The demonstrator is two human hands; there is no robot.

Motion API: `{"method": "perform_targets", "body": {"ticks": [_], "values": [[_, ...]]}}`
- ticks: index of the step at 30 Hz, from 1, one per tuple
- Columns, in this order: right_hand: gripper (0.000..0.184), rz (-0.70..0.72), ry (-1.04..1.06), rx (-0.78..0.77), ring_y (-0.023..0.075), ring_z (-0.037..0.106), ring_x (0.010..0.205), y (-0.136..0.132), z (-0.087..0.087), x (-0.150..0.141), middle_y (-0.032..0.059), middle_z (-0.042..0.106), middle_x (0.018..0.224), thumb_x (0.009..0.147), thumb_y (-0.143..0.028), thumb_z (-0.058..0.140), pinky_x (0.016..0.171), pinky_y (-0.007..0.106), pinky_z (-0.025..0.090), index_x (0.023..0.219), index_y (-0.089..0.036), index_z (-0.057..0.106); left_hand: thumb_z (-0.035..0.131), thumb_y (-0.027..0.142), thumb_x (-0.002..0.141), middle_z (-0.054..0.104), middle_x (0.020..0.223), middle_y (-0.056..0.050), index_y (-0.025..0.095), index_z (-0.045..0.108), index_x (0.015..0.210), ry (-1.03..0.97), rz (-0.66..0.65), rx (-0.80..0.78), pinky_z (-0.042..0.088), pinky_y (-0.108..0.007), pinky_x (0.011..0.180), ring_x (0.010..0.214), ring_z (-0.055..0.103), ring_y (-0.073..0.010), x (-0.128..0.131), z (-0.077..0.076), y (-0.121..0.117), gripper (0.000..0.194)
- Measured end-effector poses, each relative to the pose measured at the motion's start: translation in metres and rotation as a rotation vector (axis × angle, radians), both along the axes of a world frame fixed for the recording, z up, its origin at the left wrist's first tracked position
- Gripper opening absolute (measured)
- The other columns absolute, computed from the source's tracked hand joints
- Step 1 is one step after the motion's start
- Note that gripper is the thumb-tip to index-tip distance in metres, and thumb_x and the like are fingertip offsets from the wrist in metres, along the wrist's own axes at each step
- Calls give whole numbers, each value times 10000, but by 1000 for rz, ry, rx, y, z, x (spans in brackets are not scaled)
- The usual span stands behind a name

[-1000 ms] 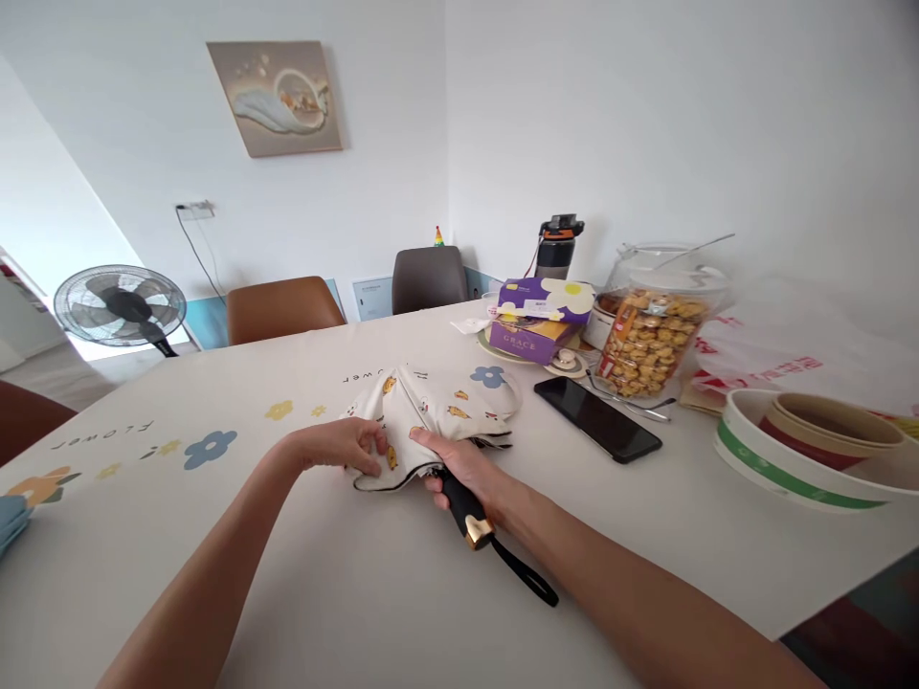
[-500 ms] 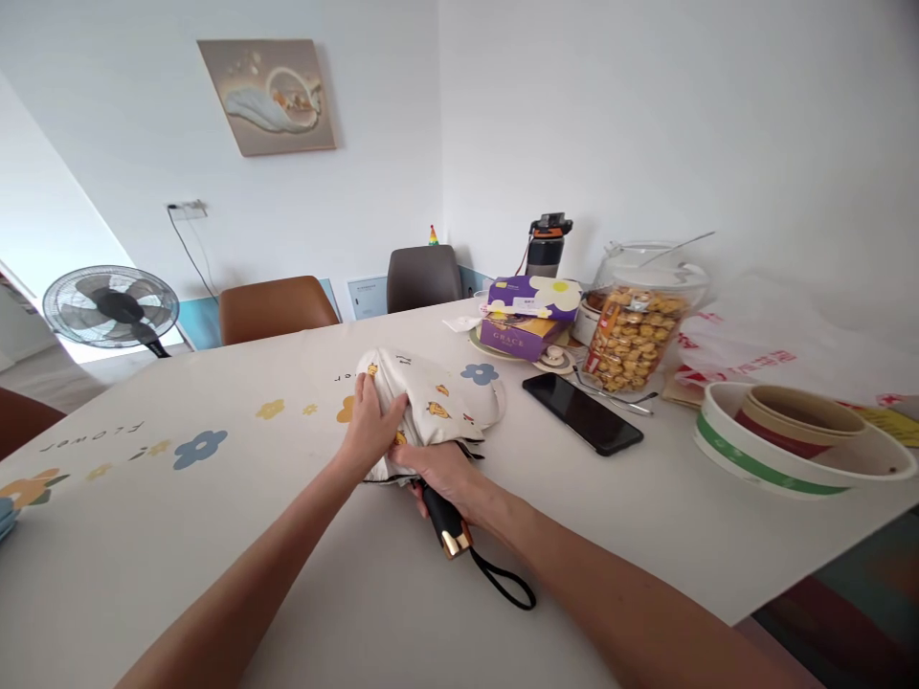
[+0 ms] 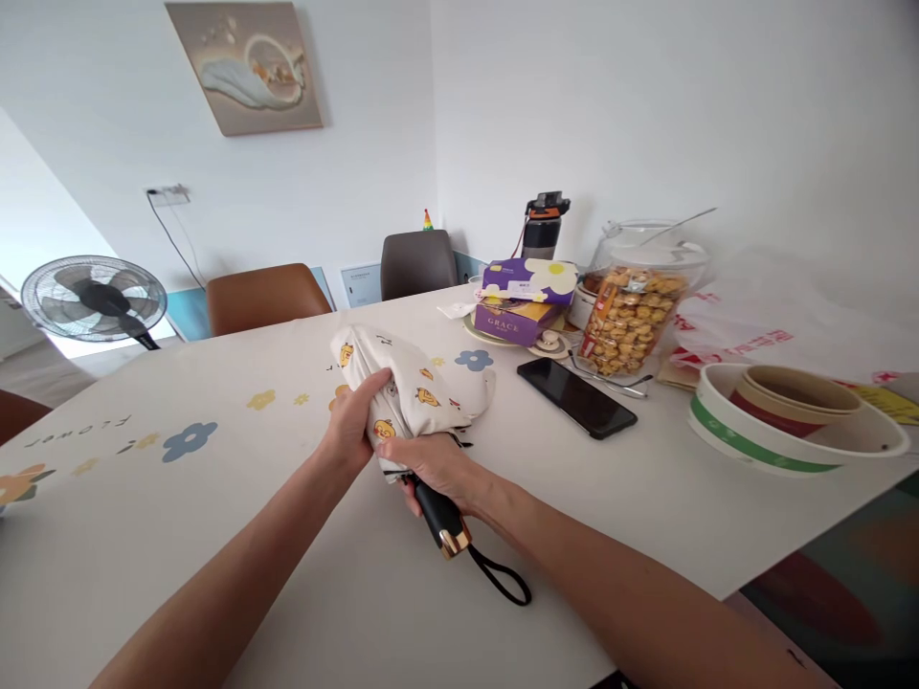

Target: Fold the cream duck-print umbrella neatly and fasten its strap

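Observation:
A folded umbrella (image 3: 423, 383) with white cloth and small yellow cartoon prints lies in both my hands above the near middle of the table. Its black handle (image 3: 439, 512) has a gold end and a black wrist loop, and points toward me. My left hand (image 3: 353, 416) is closed around the cloth's left side, thumb on top, its other fingers mostly hidden beneath. Lower down, my right hand (image 3: 435, 469) wraps the cloth's bottom and the top of the handle. The cloth bulges loosely on the right side.
Right of the umbrella lies a black phone (image 3: 576, 397), with eyeglasses (image 3: 610, 378) behind it. A snack jar (image 3: 632, 316), purple boxes (image 3: 527, 297), a dark bottle (image 3: 542, 230), a plastic bag (image 3: 775, 316) and paper bowls (image 3: 753, 440) stand along the right. Chairs (image 3: 265, 299) line the far edge.
My left hand has slid down the cloth toward me and wrapped further around its left side. The cloth looks gathered narrower. My right hand keeps its grip, and the camera view has shifted slightly.

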State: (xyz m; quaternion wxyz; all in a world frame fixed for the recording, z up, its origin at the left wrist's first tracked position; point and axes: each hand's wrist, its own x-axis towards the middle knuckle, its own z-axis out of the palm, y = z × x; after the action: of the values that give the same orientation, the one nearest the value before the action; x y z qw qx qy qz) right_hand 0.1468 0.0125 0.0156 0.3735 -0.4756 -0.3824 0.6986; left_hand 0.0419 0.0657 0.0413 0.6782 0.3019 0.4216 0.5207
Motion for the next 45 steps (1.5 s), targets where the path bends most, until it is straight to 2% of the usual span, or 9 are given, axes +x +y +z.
{"method": "perform_targets", "body": {"ticks": [8, 15, 20, 27, 32, 34, 38, 41, 45], "values": [[275, 108, 89, 13, 112, 502, 422, 4, -11, -2, -7, 506, 539, 676, -375, 664, 351, 246, 471, 756, -144, 537, 656, 291, 663, 690, 819, -89, 130, 605, 1048, -86, -102, -67, 558, -383, 716, 740, 662, -259, -4, -1, 1, 421], [501, 74, 283, 155, 178, 632, 734, -4, 3, -8, 52, 561, 980, 624, -353, 732, 480, 308, 566, 1053, -199, 526, 641, 352, 668, 689, 797, -74, 162, 612, 1028, -49, -123, 4, 557, -404, 710, 741, 661, -271, -11, 3, 1, 408], [426, 122, 291, 93, 112, 530, 433, -6, 2, -10, -18, 546, 647, 641, -384, 716, 326, 228, 439, 940, -159, 513, 643, 393, 660, 684, 764, -73, 164, 616, 1001, -8, -133, -41, 555, -399, 703, 742, 657, -275, -12, 1, 4, 412], [324, 234, 380, -144, 59, 415, 381, -14, -5, -17, -73, 428, 530, 634, -350, 721, 336, 186, 396, 732, -173, 467, 620, 335, 668, 670, 795, -84, 144, 614, 921, 106, 54, -34, 546, -352, 690, 749, 646, -252, -51, -18, 45, 318], [288, 307, 389, -252, 44, 401, 367, -16, -8, -21, -81, 421, 515, 682, -325, 682, 358, 174, 418, 710, -174, 439, 688, 221, 600, 600, 1123, -94, 190, 491, 1139, 689, 364, 231, 478, -356, 849, 982, 588, -229, -77, -19, 63, 574], [269, 337, 345, -248, 66, 437, 370, -16, -12, -22, -72, 437, 507, 699, -337, 661, 358, 199, 441, 725, -173, 449, 651, 247, 652, 601, 1143, -73, 217, 481, 1171, 871, 276, 411, 434, -371, 909, 1031, 564, -214, -67, -8, 52, 547], [267, 362, 247, -236, 109, 493, 387, -17, -17, -26, -46, 480, 509, 694, -350, 664, 358, 263, 482, 770, -159, 493, 573, 302, 727, 632, 1106, -28, 262, 605, 1047, 1047, -285, 677, 384, -370, 948, 1048, 554, -225, -23, 5, 15, 323], [224, 338, 219, -202, 99, 484, 394, -20, -16, -29, -48, 482, 515, 671, -277, 686, 355, 275, 502, 757, -151, 522, 558, 251, 723, 603, 1171, -19, 279, 659, 940, 1122, -563, 879, 294, -369, 1010, 1169, 465, -246, 0, -7, 0, 242], [170, 369, 172, -166, 103, 489, 385, -21, -14, -32, -49, 482, 488, 692, -265, 658, 328, 272, 499, 701, -154, 530, 488, 155, 713, 666, 956, -31, 285, 667, 869, 1210, -675, 918, 373, -348, 892, 970, 555, -241, 2, -24, 3, 270]]}}
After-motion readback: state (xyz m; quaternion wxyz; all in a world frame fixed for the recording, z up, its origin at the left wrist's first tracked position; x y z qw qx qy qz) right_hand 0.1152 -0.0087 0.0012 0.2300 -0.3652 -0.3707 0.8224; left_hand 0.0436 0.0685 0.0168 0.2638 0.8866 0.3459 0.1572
